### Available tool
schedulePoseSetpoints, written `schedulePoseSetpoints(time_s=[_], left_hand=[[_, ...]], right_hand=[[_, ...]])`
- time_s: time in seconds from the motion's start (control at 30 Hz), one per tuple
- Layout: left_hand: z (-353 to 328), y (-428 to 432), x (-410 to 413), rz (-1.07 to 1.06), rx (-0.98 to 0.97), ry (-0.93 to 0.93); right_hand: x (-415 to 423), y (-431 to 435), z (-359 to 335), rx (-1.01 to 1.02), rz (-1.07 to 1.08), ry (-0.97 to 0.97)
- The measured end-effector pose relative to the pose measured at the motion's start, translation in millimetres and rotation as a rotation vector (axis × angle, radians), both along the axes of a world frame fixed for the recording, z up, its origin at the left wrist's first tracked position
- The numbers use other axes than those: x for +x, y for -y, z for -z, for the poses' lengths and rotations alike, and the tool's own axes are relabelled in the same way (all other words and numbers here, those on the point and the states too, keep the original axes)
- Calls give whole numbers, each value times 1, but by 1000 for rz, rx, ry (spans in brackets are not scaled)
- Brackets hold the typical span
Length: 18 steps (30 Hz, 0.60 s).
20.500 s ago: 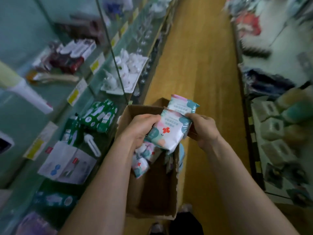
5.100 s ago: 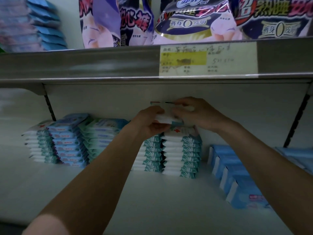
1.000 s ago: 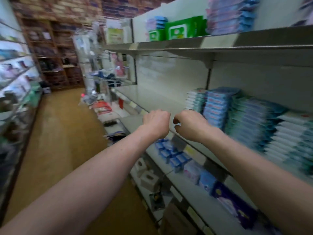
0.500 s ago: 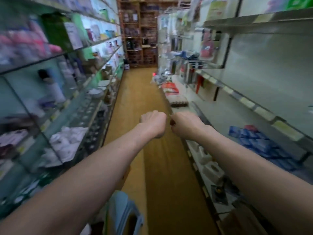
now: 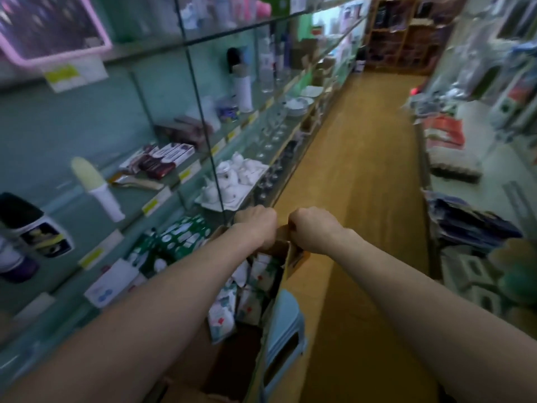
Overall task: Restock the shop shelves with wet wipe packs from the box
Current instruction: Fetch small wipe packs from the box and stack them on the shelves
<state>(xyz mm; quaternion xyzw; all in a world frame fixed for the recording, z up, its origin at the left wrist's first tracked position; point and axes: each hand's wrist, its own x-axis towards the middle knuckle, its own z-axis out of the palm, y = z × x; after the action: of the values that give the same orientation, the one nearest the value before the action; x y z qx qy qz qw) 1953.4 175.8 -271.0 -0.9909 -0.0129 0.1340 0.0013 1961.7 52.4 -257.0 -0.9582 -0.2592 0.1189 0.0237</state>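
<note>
We stand in a narrow aisle whose yellowish wood-look floor [image 5: 363,175] runs toward 12 o'clock. From 9 to 11 o'clock we see glass shelves [image 5: 136,199] against a teal wall [image 5: 72,126], edged with yellow price labels [image 5: 186,174]. At 3 o'clock is pale shelving [image 5: 476,199], and at 1 o'clock a brown wooden rack [image 5: 406,33]. The light is dim.

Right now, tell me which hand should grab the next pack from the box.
Left, probably. The left hand hangs over the open box, with the packs just below it. The right hand sits at the aisle-side edge and would have to reach across.
</note>
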Motion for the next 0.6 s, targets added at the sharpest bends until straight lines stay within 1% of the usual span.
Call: schedulePoseSetpoints(time_s=[0.2, 0.33, 0.47, 0.6], left_hand=[[48, -49, 26, -146, -30, -145], [100, -80, 27, -253, -79, -242], [153, -103, 27, -377, -163, -321], [206, -123, 24, -436, -223, -377]], right_hand=[[54, -39, 47, -4, -129, -134], [78, -60, 87, -15, -195, -204], [90, -80, 134, -104, -207, -321], [92, -99, 186, -179, -223, -427]])
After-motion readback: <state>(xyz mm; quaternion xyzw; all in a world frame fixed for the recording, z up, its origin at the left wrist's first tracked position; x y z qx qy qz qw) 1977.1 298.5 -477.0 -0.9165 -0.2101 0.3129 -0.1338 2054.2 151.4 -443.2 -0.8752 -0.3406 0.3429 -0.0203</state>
